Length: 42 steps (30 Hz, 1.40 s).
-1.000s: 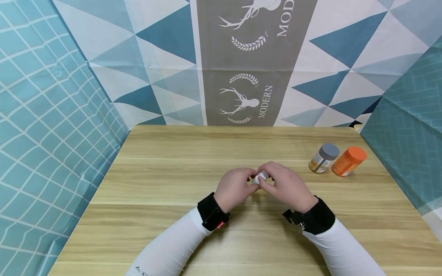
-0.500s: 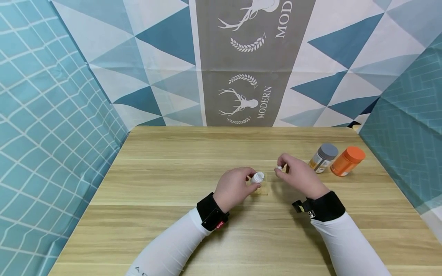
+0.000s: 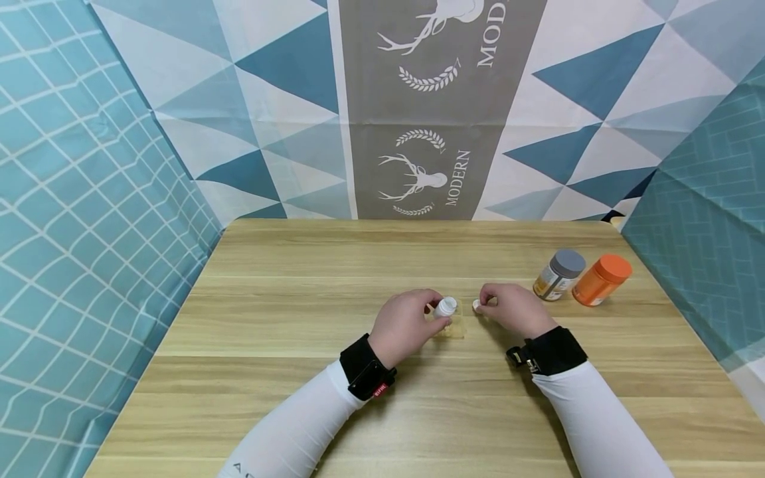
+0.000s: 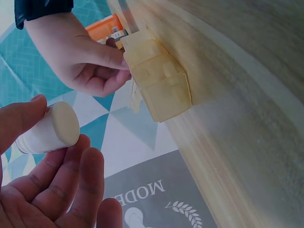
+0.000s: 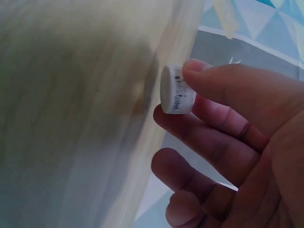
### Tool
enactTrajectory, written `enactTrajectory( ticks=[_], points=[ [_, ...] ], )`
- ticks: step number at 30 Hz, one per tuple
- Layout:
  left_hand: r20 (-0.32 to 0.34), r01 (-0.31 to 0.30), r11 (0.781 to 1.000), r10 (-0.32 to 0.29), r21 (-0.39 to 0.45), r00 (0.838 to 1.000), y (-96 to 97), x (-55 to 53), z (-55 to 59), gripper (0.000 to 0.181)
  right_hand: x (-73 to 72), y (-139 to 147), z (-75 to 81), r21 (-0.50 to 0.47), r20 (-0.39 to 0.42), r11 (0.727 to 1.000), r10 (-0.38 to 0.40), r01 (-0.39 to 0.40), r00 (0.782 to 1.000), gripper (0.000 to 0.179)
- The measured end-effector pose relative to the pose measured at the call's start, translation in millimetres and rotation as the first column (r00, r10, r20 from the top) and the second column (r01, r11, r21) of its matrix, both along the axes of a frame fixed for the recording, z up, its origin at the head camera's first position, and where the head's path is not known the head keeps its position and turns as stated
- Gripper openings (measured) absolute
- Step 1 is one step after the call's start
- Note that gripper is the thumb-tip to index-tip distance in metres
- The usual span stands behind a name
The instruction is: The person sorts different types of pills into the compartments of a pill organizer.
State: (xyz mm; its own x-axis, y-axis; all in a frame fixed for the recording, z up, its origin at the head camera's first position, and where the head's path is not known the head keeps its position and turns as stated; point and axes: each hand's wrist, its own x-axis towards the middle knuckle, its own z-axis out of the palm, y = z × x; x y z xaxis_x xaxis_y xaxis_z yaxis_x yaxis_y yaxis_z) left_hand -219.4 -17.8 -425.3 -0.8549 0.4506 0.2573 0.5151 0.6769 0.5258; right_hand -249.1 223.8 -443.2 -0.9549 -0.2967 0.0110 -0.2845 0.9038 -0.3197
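Observation:
My left hand (image 3: 408,325) grips a small white bottle (image 4: 50,129) between thumb and fingers. In the head view the bottle's white mouth (image 3: 446,304) faces up. Beneath it on the table lies a translucent yellow pill box (image 4: 159,78), partly hidden by the hand in the head view; a flap stands open at its side. To the right of the bottle, my right hand (image 3: 515,309) pinches a white bottle cap (image 5: 178,90) with thumb and fingertips, low over the tabletop. Dark print runs round the cap's side.
Beyond my right hand stand a grey-lidded jar (image 3: 560,274) and an orange jar (image 3: 601,279), side by side on the wooden table (image 3: 287,292). Patterned cloth (image 3: 412,172) hangs along the table's back edge, with blue cloth at both sides.
Both hands were together at the bottle's top. The right hand has since come away to the right with the cap and lowered it close to the table. The left hand has stayed put.

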Motion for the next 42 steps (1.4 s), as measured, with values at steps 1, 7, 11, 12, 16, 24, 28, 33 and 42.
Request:
enactTrajectory(
  ticks=[1,7,11,12,16,24,28,33,42],
  points=[
    [0.000,0.000,1.000,0.000,0.002,1.000,0.2,-0.1,0.0,0.025,0.0,-0.2,-0.7,0.011,-0.005,1.000,0.002,-0.002,1.000,0.016],
    [0.003,-0.001,1.000,0.001,0.013,1.000,0.0,0.6,0.6,0.026,0.8,-0.9,-0.7,0.027,0.041,1.000,0.006,-0.007,0.999,0.014],
    [0.016,-0.005,1.000,0.004,0.021,1.000,-1.0,1.3,0.8,0.026,1.3,1.2,3.3,-0.031,0.094,1.000,0.006,-0.003,0.996,0.015],
    [0.018,-0.007,1.000,0.006,0.022,1.000,-1.1,1.3,0.6,0.026,1.7,1.8,5.2,-0.057,0.100,0.998,0.008,-0.002,0.995,0.015],
    [0.014,-0.009,1.000,0.009,0.021,1.000,-1.2,1.1,0.0,0.028,7.3,-1.8,15.7,-0.236,0.116,0.972,0.041,-0.012,0.992,0.020],
    [0.017,-0.020,0.999,0.020,0.040,1.000,-1.2,-0.1,-0.7,0.031,20.5,-26.3,27.5,-0.664,0.157,0.739,0.287,-0.114,0.945,0.036],
    [0.020,-0.023,0.998,0.022,0.058,1.000,-1.2,0.3,-0.3,0.033,24.9,-35.7,27.2,-0.762,0.167,0.641,0.336,-0.095,0.927,0.035],
    [0.007,-0.031,0.998,0.031,0.061,1.000,-1.4,2.0,0.5,0.033,27.9,-45.9,21.9,-0.797,0.152,0.599,0.310,-0.069,0.939,0.028],
    [0.018,-0.038,0.998,0.037,0.050,0.999,-1.2,1.8,2.4,0.028,32.1,-58.6,18.4,-0.779,0.130,0.627,0.204,-0.028,0.970,0.026]
  ],
)
